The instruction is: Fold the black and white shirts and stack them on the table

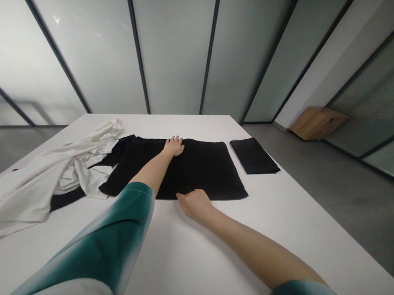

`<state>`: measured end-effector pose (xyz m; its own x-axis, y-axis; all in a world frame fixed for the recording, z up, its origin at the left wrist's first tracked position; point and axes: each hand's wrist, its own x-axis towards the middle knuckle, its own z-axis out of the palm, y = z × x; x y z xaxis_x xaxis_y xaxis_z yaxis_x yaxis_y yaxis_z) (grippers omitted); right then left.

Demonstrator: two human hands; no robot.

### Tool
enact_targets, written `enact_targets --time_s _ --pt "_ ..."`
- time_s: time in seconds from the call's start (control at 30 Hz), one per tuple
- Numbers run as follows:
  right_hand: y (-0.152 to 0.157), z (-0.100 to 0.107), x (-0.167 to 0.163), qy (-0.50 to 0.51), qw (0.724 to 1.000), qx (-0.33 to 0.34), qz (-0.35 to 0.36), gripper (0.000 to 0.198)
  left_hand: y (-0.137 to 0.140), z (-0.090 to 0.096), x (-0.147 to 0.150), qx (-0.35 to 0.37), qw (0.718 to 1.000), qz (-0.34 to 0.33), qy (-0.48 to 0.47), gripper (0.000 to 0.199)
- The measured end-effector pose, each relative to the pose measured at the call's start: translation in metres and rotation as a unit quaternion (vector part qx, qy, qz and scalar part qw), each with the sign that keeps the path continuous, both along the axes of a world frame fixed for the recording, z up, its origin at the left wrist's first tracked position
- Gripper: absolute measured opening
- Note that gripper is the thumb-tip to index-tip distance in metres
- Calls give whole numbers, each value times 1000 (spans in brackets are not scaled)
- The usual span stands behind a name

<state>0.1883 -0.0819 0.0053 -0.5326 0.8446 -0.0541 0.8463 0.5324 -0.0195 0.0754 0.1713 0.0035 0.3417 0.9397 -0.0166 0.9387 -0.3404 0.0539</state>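
A black cloth garment [202, 168] lies spread flat on the white table in front of me; its exact kind does not show. My left hand [174, 146] rests palm down near its far edge, fingers stretched out. At the near edge, my right hand [195, 204] is closed, thumb and fingers pinching the cloth's hem. To the right lies a neatly folded black cloth [254, 155], apart from the spread one. Crumpled white fabric [40, 185] with dark pieces under it is heaped on the left, meeting the black garment's left side.
The white table [236, 250] reaches well beyond the cloth on the near side. Behind it stands a frosted glass partition [173, 50] with dark frames. A wooden cabinet [316, 124] sits on the grey floor at the far right.
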Motion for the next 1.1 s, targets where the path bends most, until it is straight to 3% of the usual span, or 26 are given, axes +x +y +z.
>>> enact_targets --time_s 0.17,0.3,0.43,0.53,0.6,0.7,0.77,0.83,0.87,0.93,1.1 --pt "-3 6 -2 3 1000 -24 -15 36 15 3 7 -14 1000 22 -8 69" --pt "-5 12 1 29 998 -34 -51 35 18 12 4 -50 998 36 -30 57" --pt "-4 18 17 154 982 -44 -103 34 16 27 -17 -74 993 48 -76 47" --pt "-3 28 43 300 947 -50 -107 31 13 42 -43 -87 984 81 -135 39" --pt "-3 36 63 396 910 -45 -115 29 8 52 -64 -113 950 137 -256 29" --pt "2 50 90 551 821 -27 -147 27 -6 67 -94 -161 834 190 -493 16" --pt "10 59 104 642 746 -7 -177 27 -19 76 -109 -171 763 158 -603 25" --pt "25 68 115 699 687 6 -198 25 -33 85 -119 -162 712 109 -674 35" --pt "35 73 119 714 670 8 -203 24 -39 91 -121 -153 695 91 -696 37" --pt "60 83 126 722 662 7 -201 25 -46 104 -123 -136 679 67 -718 36" --pt "139 128 137 712 671 36 -204 22 -23 151 -117 -83 692 31 -716 44"
